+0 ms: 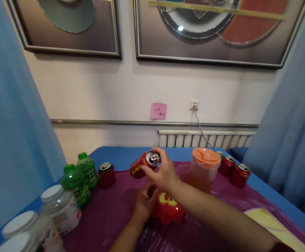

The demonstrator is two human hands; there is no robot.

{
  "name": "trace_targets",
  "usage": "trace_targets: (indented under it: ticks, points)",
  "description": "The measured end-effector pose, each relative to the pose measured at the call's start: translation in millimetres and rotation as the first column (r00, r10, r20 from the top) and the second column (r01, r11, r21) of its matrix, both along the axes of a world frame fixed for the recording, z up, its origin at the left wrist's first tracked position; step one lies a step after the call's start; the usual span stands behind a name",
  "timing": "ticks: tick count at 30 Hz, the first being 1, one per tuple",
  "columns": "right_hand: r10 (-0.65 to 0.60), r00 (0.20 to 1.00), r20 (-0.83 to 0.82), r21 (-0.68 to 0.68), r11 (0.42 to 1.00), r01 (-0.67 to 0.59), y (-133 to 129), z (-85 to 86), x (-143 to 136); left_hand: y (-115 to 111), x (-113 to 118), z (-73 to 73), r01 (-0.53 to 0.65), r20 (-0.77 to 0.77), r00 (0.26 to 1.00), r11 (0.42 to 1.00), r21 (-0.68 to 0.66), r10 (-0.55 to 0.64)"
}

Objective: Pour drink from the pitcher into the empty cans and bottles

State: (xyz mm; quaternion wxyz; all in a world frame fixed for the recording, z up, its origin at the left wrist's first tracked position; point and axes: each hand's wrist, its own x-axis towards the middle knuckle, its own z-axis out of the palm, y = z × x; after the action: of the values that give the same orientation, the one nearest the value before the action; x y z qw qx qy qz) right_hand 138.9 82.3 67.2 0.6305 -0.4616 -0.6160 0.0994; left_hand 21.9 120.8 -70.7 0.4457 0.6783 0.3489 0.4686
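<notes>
My right hand (165,171) grips an opened red drink can (139,167) above the table. The can is tilted well over on its side, with its open top and pull tab toward the right. Lower and to the left, my left hand (147,199) has its fingers curled in, close by a shiny red scalloped-edged piece (168,210) with a yellow pattern. What those fingers hold, if anything, is hidden. My right forearm covers part of the red piece. Right of it stands a clear pitcher (205,171) with an orange lid and amber liquid low inside.
Another red can (106,175), green bottles (76,185) and white-lidded jars (60,210) line the left. Several cans (240,175) stand behind the pitcher at right. A purple plastic sheet (100,217) covers the blue table; a yellow sheet (273,224) lies at front right.
</notes>
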Motion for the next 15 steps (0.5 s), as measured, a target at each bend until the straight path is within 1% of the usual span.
trace_targets:
  ticks: [2, 4, 6, 7, 9, 10, 11, 13, 15]
  points:
    - [-0.081, 0.996, -0.024, 0.028, 0.996, 0.082, -21.0, -1.2, 29.3, 3.9, -1.4, 7.9, -0.025, 0.01, 1.0, 1.0, -0.001, 0.025]
    - [-0.153, 0.988, -0.006, 0.041, 0.987, 0.153, -38.7, -7.2, 50.7, 6.2, -3.6, 14.4, -0.077, 0.027, 0.997, 0.997, 0.001, 0.077]
    - [-0.177, 0.983, 0.045, 0.026, 0.984, 0.176, -50.9, -16.7, 65.6, 4.7, -4.9, 19.4, -0.157, 0.045, 0.987, 0.987, 0.027, 0.156]
    - [-0.161, 0.984, 0.074, 0.001, 0.987, 0.161, -54.8, -21.8, 71.4, 2.3, -4.9, 21.5, -0.148, 0.037, 0.989, 0.987, 0.064, 0.146]
    - [-0.071, 0.99, 0.12, -0.074, 0.994, 0.08, -59.4, -30.4, 80.7, -4.8, -4.3, 24.8, -0.05, -0.035, 0.998, 0.987, 0.151, 0.056]
    - [-0.006, 0.991, 0.132, -0.115, 0.993, 0.021, -60.5, -33.3, 84.7, -8.6, -3.8, 26.0, 0.02, -0.095, 0.996, 0.983, 0.184, -0.002]
    - [0.06, 0.988, 0.14, -0.151, 0.988, -0.039, -61.1, -35.1, 88.4, -11.9, -3.6, 26.7, 0.055, -0.123, 0.992, 0.976, 0.212, -0.029]
    - [0.164, 0.975, 0.148, -0.195, 0.972, -0.134, -62.0, -36.1, 94.9, -15.7, -4.4, 26.7, 0.158, -0.192, 0.975, 0.958, 0.238, -0.113]
    - [0.225, 0.964, 0.14, -0.214, 0.958, -0.193, -62.7, -36.3, 100.4, -15.2, -7.1, 24.4, 0.242, -0.281, 0.944, 0.944, 0.223, -0.176]
